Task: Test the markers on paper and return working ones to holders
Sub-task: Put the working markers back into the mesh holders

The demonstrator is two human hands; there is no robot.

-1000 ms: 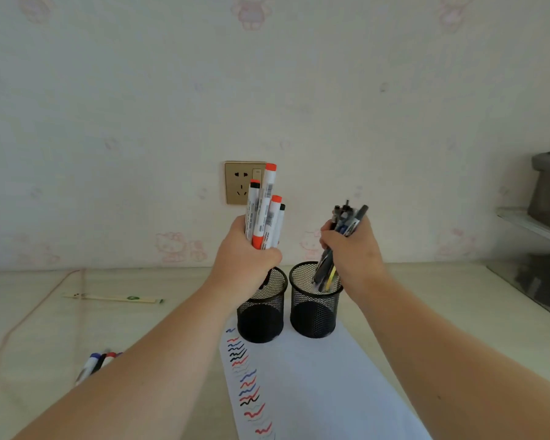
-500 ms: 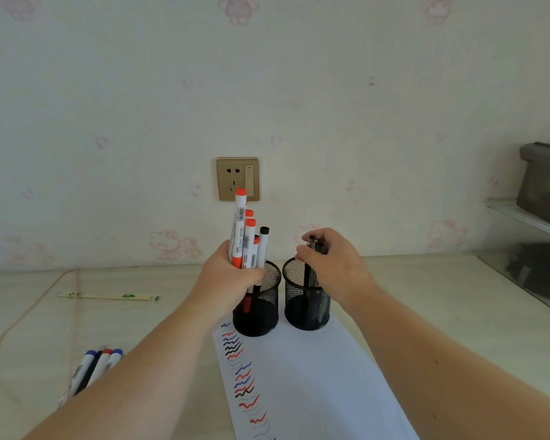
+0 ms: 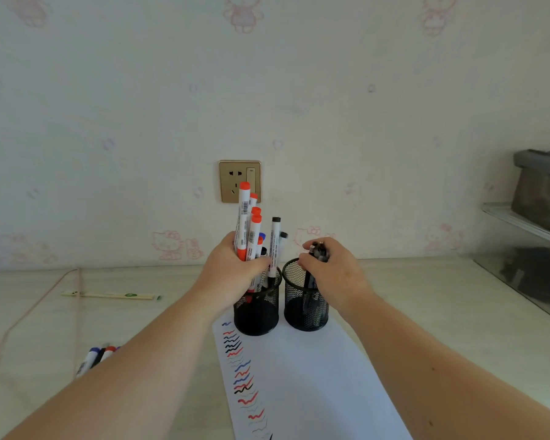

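Two black mesh holders stand side by side on a white paper sheet (image 3: pixel 315 382) marked with red, blue and black squiggles. My left hand (image 3: pixel 232 274) grips a bundle of white markers (image 3: pixel 246 230) with red, blue and black caps, their lower ends inside the left holder (image 3: pixel 257 315). My right hand (image 3: pixel 334 271) grips a bunch of dark pens (image 3: pixel 318 250) whose lower parts stand in the right holder (image 3: pixel 305 309).
Three markers (image 3: pixel 94 358) with blue, black and red caps lie on the table at the left. A wrapped pair of chopsticks (image 3: pixel 108 295) lies farther back left. A wall socket (image 3: pixel 239 181) sits behind the holders. A glass shelf with a grey bag (image 3: pixel 542 188) stands at the right.
Both hands have come down from above the holders. The markers and the pens now reach into their holders; over the last half second little has moved.
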